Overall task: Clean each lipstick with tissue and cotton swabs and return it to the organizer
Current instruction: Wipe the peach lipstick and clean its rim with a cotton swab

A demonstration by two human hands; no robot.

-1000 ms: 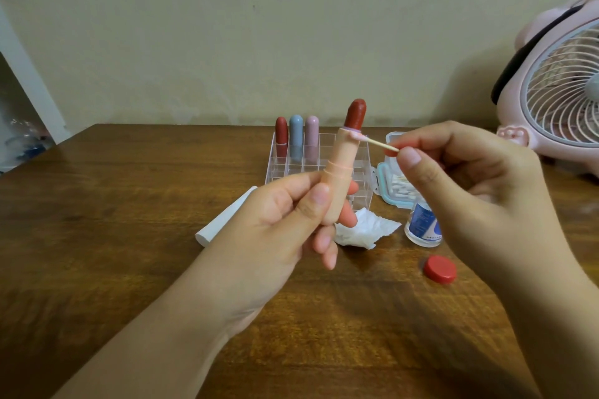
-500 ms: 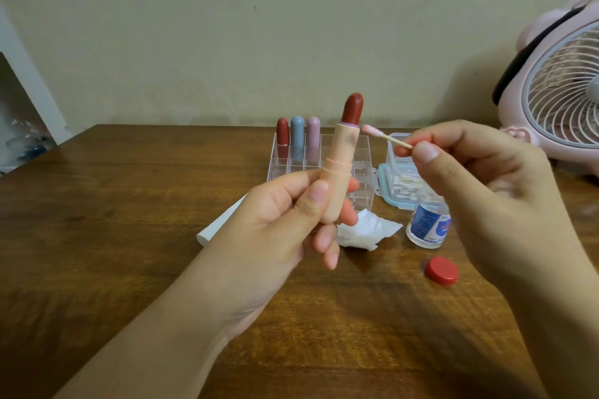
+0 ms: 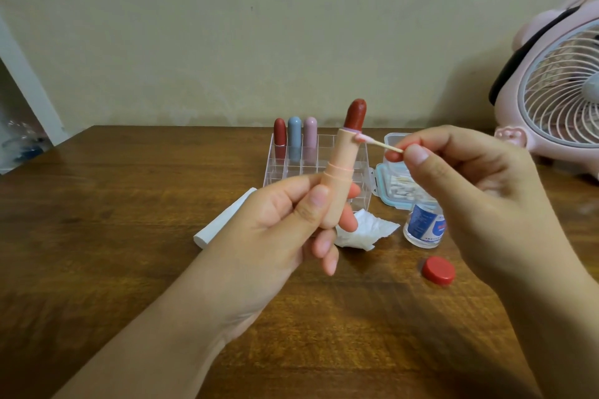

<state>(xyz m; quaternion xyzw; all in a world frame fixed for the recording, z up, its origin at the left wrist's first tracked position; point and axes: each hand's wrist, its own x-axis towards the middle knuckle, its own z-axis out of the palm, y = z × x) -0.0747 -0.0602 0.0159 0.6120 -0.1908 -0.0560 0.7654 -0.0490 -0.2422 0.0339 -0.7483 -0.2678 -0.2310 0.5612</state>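
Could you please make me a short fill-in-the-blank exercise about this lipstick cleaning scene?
1. The left hand holds an open ____ upright.
2. The right hand pinches a cotton ____ whose tip touches the tube's rim.
3. ____ capped lipsticks stand in the organizer.
4. The red cap lies on the ____, off the bottle.

Answers: lipstick; swab; Three; table

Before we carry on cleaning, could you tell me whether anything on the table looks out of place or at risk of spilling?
Mainly the small bottle: it stands uncapped beside the crumpled tissue, its red cap lying loose on the table, so a nudge from the right hand could spill it. Nothing looks spilled or damaged.
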